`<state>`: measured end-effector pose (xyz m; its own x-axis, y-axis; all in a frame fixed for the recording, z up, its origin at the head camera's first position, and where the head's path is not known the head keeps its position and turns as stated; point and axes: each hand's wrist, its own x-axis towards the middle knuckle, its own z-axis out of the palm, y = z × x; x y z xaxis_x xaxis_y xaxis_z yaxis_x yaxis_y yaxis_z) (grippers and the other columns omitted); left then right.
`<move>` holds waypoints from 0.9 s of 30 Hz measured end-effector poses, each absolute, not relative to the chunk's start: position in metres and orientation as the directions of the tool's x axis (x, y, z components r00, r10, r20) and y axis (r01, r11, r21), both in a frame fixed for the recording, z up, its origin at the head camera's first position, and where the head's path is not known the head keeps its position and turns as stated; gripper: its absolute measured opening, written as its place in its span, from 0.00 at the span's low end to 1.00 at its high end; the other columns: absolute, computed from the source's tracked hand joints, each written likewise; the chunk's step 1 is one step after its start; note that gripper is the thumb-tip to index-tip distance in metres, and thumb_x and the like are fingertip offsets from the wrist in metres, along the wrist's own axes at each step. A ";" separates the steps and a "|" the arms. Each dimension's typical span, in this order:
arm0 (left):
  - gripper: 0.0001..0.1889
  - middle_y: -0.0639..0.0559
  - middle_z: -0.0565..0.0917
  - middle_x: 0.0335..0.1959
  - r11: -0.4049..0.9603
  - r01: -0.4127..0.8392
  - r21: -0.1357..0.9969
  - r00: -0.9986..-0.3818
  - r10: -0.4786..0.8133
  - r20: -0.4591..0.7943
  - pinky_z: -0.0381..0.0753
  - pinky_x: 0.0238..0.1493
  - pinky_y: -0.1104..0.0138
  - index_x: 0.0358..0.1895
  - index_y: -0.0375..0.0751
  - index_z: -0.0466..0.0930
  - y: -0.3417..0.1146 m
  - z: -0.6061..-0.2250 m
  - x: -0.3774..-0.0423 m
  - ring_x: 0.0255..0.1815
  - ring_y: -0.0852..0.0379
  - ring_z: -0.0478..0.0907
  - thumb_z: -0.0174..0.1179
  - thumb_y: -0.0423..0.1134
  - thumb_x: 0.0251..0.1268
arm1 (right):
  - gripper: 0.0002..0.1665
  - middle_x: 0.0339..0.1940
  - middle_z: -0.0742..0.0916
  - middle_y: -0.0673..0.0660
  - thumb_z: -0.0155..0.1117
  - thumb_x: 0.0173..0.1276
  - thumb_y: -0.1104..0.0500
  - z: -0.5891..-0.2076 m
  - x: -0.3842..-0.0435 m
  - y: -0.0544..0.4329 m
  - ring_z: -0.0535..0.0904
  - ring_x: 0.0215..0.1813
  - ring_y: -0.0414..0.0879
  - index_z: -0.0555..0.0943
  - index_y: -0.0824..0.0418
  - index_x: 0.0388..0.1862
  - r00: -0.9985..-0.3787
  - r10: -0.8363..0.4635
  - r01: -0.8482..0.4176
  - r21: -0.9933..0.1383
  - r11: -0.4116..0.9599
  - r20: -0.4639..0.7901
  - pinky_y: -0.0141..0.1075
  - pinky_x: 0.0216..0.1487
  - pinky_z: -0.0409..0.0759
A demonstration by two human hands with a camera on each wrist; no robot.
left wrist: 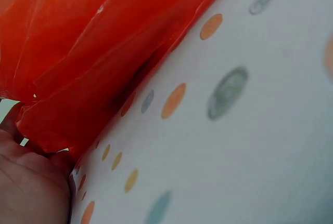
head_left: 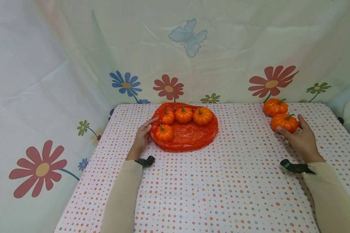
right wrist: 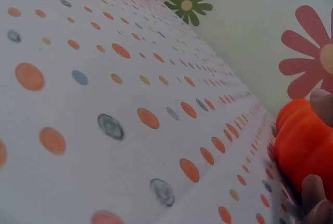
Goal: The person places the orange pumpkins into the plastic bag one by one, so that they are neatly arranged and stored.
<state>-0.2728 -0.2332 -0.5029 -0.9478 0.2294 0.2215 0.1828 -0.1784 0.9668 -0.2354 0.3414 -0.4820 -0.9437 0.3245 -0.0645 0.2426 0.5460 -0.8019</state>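
A red plastic bag (head_left: 189, 142) lies spread open on the table with several small orange pumpkins (head_left: 202, 116) inside it. My left hand (head_left: 142, 137) rests at the bag's left side, fingers extended along its rim; in the left wrist view part of the fingers is hidden behind the red plastic (left wrist: 93, 52). At the right of the table, my right hand (head_left: 304, 142) holds a green-stemmed orange pumpkin (head_left: 281, 122) between thumb and fingers. Just behind it sits another pumpkin (head_left: 272, 107). The right wrist view shows fingertips (right wrist: 312, 190) against the held pumpkin's (right wrist: 299, 141) side.
A white cloth with coloured dots (head_left: 221, 187) covers the table. Behind it hangs a pale curtain (head_left: 227, 64) printed with flowers and a butterfly, and it continues along the left side. The dotted cloth stretches between the bag and the two pumpkins at right.
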 end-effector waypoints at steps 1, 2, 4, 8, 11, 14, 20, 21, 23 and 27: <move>0.25 0.39 0.64 0.75 -0.176 0.183 0.967 -0.948 0.229 0.221 0.64 0.74 0.67 0.70 0.27 0.64 -0.233 -0.503 -0.273 0.79 0.51 0.56 0.39 0.39 0.78 | 0.56 0.81 0.44 0.69 0.54 0.72 0.41 -0.483 -0.236 0.342 0.40 0.81 0.68 0.31 0.55 0.81 -0.946 0.319 0.230 -0.806 0.545 -0.055 0.64 0.76 0.45; 0.25 0.39 0.64 0.75 -0.176 0.183 0.967 -0.948 0.230 0.221 0.64 0.74 0.67 0.70 0.27 0.64 -0.233 -0.503 -0.273 0.79 0.51 0.56 0.39 0.39 0.77 | 0.55 0.81 0.45 0.68 0.55 0.72 0.42 -0.484 -0.236 0.342 0.40 0.81 0.67 0.31 0.54 0.81 -0.949 0.313 0.216 -0.809 0.546 -0.042 0.63 0.76 0.45; 0.25 0.39 0.64 0.75 -0.174 0.182 0.968 -0.947 0.233 0.220 0.64 0.74 0.67 0.70 0.28 0.64 -0.233 -0.504 -0.274 0.79 0.52 0.56 0.40 0.39 0.77 | 0.54 0.82 0.44 0.65 0.55 0.72 0.41 -0.486 -0.237 0.342 0.39 0.82 0.65 0.33 0.53 0.81 -0.951 0.309 0.200 -0.812 0.548 -0.026 0.62 0.77 0.42; 0.25 0.40 0.64 0.75 -0.167 0.178 0.970 -0.948 0.235 0.215 0.65 0.73 0.68 0.70 0.28 0.64 -0.233 -0.504 -0.274 0.79 0.52 0.56 0.40 0.39 0.77 | 0.52 0.82 0.46 0.62 0.56 0.71 0.42 -0.490 -0.239 0.343 0.39 0.82 0.63 0.38 0.52 0.81 -0.947 0.321 0.188 -0.815 0.549 -0.002 0.60 0.78 0.41; 0.25 0.41 0.64 0.76 -0.166 0.173 0.971 -0.950 0.234 0.209 0.66 0.72 0.69 0.70 0.28 0.64 -0.234 -0.505 -0.274 0.79 0.52 0.56 0.40 0.39 0.77 | 0.52 0.82 0.48 0.63 0.56 0.71 0.42 -0.492 -0.240 0.342 0.41 0.82 0.64 0.40 0.53 0.81 -0.941 0.339 0.197 -0.812 0.549 0.002 0.60 0.78 0.43; 0.25 0.41 0.64 0.76 -0.160 0.168 0.973 -0.951 0.233 0.202 0.67 0.71 0.70 0.70 0.29 0.64 -0.234 -0.505 -0.273 0.79 0.52 0.56 0.40 0.39 0.77 | 0.52 0.82 0.49 0.64 0.56 0.71 0.42 -0.493 -0.241 0.342 0.43 0.82 0.64 0.40 0.55 0.82 -0.935 0.356 0.209 -0.810 0.548 0.000 0.60 0.78 0.45; 0.25 0.43 0.66 0.75 -0.142 0.163 0.976 -0.958 0.213 0.191 0.69 0.70 0.70 0.69 0.30 0.66 -0.233 -0.503 -0.273 0.78 0.52 0.59 0.42 0.39 0.76 | 0.53 0.81 0.53 0.68 0.57 0.70 0.40 -0.488 -0.239 0.337 0.46 0.81 0.66 0.42 0.57 0.81 -0.929 0.370 0.222 -0.813 0.538 -0.009 0.62 0.78 0.47; 0.24 0.43 0.66 0.75 -0.140 0.161 0.977 -0.960 0.208 0.188 0.70 0.69 0.70 0.69 0.30 0.67 -0.233 -0.503 -0.273 0.78 0.52 0.59 0.42 0.40 0.76 | 0.53 0.81 0.53 0.68 0.57 0.70 0.40 -0.486 -0.239 0.336 0.47 0.80 0.67 0.42 0.57 0.81 -0.931 0.365 0.219 -0.814 0.537 -0.010 0.62 0.77 0.48; 0.24 0.44 0.66 0.74 -0.143 0.159 0.977 -0.961 0.206 0.187 0.70 0.69 0.70 0.69 0.30 0.67 -0.232 -0.503 -0.273 0.77 0.53 0.60 0.42 0.39 0.75 | 0.54 0.80 0.56 0.70 0.58 0.69 0.39 -0.481 -0.238 0.330 0.55 0.77 0.66 0.43 0.57 0.81 -0.935 0.355 0.212 -0.814 0.541 -0.008 0.50 0.73 0.68; 0.24 0.43 0.66 0.74 -0.148 0.167 0.975 -0.958 0.210 0.196 0.69 0.70 0.70 0.69 0.30 0.67 -0.233 -0.505 -0.274 0.78 0.53 0.59 0.41 0.38 0.75 | 0.53 0.78 0.60 0.70 0.61 0.67 0.40 -0.466 -0.236 0.310 0.69 0.57 0.55 0.47 0.55 0.81 -0.954 0.297 0.151 -0.805 0.573 0.033 0.18 0.38 0.72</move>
